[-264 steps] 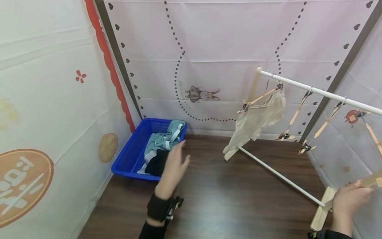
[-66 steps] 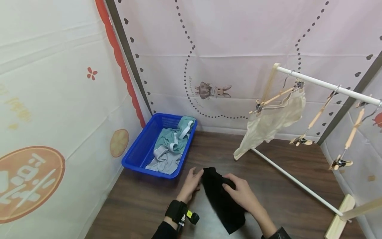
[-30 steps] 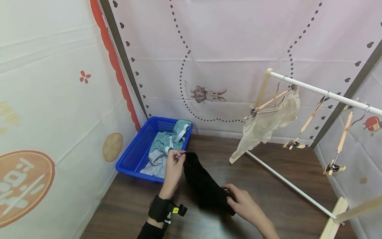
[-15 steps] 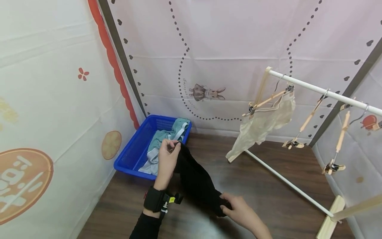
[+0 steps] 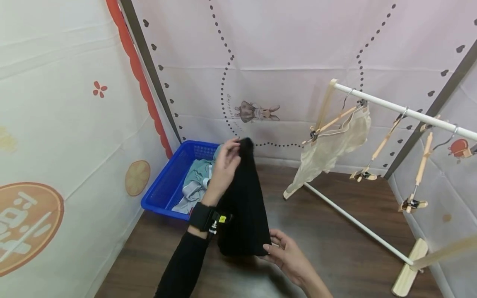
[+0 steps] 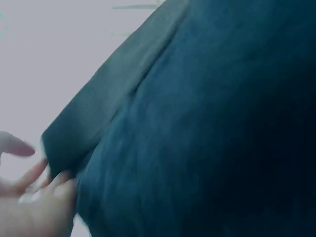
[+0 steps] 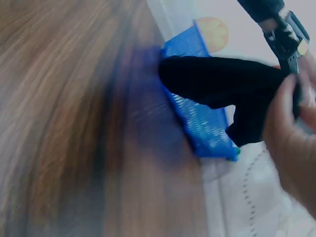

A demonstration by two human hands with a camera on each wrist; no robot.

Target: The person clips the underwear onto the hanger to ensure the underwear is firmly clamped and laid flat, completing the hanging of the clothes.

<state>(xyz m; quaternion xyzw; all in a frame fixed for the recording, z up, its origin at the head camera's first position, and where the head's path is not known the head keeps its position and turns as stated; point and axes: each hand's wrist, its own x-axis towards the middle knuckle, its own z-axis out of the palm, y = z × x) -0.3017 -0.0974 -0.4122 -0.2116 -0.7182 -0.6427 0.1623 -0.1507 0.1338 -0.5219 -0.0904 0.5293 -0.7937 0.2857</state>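
Note:
Both hands hold a pair of black shorts (image 5: 246,203) with a wide ribbed waistband (image 6: 94,94), stretched upright over the floor. My left hand (image 5: 225,165) grips the upper end, its fingers at the band's corner in the left wrist view. Lower and to the right, my right hand (image 5: 288,256) pinches the opposite corner between thumb and fingers. Seen from the right wrist, the shorts (image 7: 222,81) hang with a notch between the legs, overlapping the blue basket (image 7: 190,116). The left hand's fingertips are partly hidden by cloth.
Teal and grey clothes (image 5: 197,178) lie in the blue basket (image 5: 160,203) at left. At right stands a rack with a white rail (image 5: 395,107). A cream garment (image 5: 328,149) is clipped to one hanger; other hangers (image 5: 384,142) hang bare. Printed cloth walls surround the wooden floor (image 5: 328,231).
The black shorts came out of the basket, and the right hand left the rack to hold them. Over the last half second the left hand rose, turning the shorts from slanted to upright.

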